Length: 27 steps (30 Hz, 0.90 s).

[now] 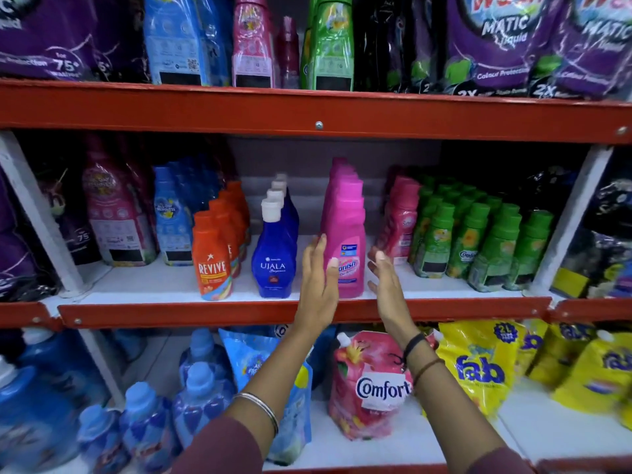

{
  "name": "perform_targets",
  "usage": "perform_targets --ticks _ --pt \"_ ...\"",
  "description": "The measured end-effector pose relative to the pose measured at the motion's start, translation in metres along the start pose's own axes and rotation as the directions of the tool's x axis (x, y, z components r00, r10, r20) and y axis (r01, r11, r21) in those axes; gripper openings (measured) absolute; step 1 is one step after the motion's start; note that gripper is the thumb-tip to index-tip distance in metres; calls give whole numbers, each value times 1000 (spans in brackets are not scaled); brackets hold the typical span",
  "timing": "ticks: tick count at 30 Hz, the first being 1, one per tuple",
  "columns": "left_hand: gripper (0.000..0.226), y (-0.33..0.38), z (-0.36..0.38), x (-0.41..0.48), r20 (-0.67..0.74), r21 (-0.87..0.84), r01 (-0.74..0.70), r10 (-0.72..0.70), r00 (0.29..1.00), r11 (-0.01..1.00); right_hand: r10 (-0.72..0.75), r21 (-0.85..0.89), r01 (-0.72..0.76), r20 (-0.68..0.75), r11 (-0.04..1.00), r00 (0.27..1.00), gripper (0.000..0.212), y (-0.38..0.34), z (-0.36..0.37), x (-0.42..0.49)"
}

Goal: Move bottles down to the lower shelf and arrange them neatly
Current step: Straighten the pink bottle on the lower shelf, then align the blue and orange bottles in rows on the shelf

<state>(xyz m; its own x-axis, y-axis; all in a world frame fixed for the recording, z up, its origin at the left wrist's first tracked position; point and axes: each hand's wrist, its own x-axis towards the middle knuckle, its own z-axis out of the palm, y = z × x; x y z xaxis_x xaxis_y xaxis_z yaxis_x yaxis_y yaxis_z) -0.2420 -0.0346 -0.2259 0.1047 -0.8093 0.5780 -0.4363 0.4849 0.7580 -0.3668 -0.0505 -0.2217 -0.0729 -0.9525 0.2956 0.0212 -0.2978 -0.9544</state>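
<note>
A row of pink Vanish bottles (345, 227) stands front to back on the middle shelf (239, 311). My left hand (316, 277) is flat against the left side of the front bottle, fingers straight. My right hand (384, 278) hovers just right of that bottle, fingers spread, holding nothing. Left of them stand a row of blue Ujala bottles (273, 254) and a row of orange Revive bottles (213, 254). On the lower shelf (393, 446) a pink Comfort pouch (369, 388) sits under my right forearm.
Pink bottles (398, 220) and several green bottles (478, 241) fill the middle shelf to the right. Blue bottles (147, 425) and a blue pouch (273, 371) crowd the lower left; yellow Fab pouches (485, 364) lie at the lower right. The top shelf (307, 112) carries tall bottles and purple bags.
</note>
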Motion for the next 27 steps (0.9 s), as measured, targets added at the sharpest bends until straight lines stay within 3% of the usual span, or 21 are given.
perform_targets --ticks 6,15,27 --pt "50 -5 2 7 33 49 56 -57 998 997 17 45 -21 97 999 995 34 3 -9 8" --pt "56 -1 0 8 100 -45 95 -90 991 994 19 90 -28 95 996 995 35 3 -15 10" --pt "60 0 1 8 70 -69 90 -85 994 994 21 54 -28 125 998 992 30 -3 -19 7"
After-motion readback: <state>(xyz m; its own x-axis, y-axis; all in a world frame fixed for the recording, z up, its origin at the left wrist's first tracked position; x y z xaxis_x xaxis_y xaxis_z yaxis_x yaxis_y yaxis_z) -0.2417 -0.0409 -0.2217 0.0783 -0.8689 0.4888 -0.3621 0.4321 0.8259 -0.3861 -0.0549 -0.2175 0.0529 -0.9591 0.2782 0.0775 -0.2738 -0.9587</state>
